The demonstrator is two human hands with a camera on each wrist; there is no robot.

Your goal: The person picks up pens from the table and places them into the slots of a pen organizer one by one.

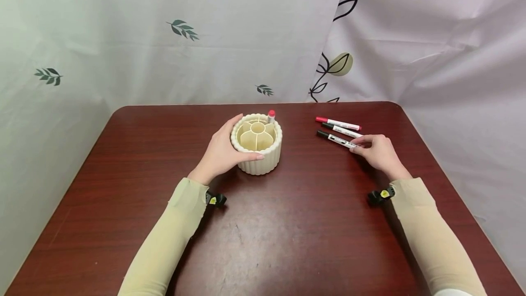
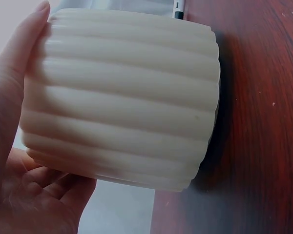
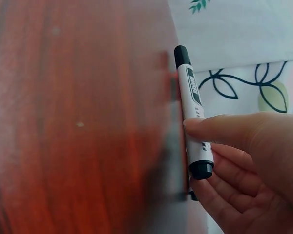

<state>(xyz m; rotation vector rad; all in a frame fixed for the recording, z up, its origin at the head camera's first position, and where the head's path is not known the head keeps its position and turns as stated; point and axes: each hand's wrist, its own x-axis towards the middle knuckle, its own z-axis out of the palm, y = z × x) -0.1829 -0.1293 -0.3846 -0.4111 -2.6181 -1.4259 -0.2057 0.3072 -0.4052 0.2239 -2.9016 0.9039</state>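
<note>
A cream ribbed pen holder [image 1: 260, 162] with several petal-shaped compartments stands upright on the table. My left hand [image 1: 222, 150] grips it round its left side, the thumb across the front near the rim; in the left wrist view its ribbed wall [image 2: 122, 92] fills the middle. One red-ended marker [image 1: 271, 117] stands in a compartment at the holder's back right. On the right, my right hand [image 1: 378, 152] pinches the rear end of a white marker [image 1: 338, 140] with a black cap. The right wrist view shows the thumb [image 3: 219, 129] lying across that marker's barrel.
Just behind the held marker lie another black-capped marker [image 1: 343, 130] and a red-capped marker [image 1: 339, 124], side by side. The dark red-brown table [image 1: 263, 236] ends at the back against a pale curtain [image 1: 230, 49] with leaf prints.
</note>
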